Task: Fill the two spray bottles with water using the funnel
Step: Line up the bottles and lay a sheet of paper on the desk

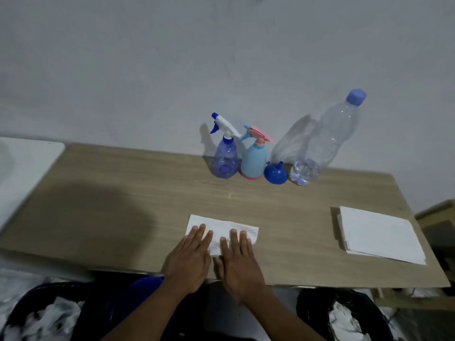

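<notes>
Against the wall at the back of the wooden table point(123, 193) stand a clear blue spray bottle point(225, 156) with a white and blue trigger head and a light blue spray bottle point(254, 158) with a pink trigger head. A blue funnel point(275, 173) lies beside them, spout up. To its right stands a tall clear water bottle point(325, 143) with a blue cap on; water shows in its base. My left hand point(189, 257) and my right hand point(240, 262) lie flat, fingers apart, on a white paper napkin point(221, 228) at the table's front edge.
A stack of white paper napkins point(379, 233) lies at the table's right. Below the front edge are two dark bins with crumpled white paper, one at the left point(44, 316) and one at the right point(344, 316). A white surface point(24, 163) adjoins the table's left end.
</notes>
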{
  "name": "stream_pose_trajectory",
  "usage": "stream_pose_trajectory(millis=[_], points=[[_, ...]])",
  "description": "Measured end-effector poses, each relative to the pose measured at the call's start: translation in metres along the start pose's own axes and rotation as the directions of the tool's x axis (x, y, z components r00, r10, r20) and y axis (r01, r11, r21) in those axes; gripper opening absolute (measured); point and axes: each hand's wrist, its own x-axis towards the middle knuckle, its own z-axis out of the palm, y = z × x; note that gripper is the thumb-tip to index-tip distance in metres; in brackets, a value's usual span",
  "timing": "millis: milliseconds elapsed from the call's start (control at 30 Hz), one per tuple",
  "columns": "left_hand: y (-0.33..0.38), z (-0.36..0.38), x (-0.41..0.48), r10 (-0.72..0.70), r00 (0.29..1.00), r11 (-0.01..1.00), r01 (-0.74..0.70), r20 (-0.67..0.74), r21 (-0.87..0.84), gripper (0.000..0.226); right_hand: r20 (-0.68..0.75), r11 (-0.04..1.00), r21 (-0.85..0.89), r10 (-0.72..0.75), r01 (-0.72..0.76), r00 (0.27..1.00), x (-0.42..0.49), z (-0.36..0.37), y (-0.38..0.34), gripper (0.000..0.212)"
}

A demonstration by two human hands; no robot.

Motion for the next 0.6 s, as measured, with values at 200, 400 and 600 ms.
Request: stream_pose_trajectory(millis=[200, 400, 600], points=[[-0.035, -0.012, 0.049, -0.034, 0.999, 0.999, 0.034, -0.001, -0.025, 0.073, -0.021, 0.995, 0.052, -0.081, 0.082, 0.997, 0.062, -0.014, -0.007, 0.062], [-0.047, -0.03, 0.098, -0.067, 0.998, 0.997, 0.067, 0.002, -0.039, 0.074, 0.024, 0.99, 0.105, -0.098, 0.095, 0.995, 0.111, -0.04, -0.001, 0.084], [-0.055, -0.04, 0.103, 0.003, 0.996, 1.0, -0.003, -0.088, -0.001, 0.063, -0.111, 0.967, 0.203, -0.133, 0.153, 0.985, 0.123, -0.053, -0.007, 0.072]])
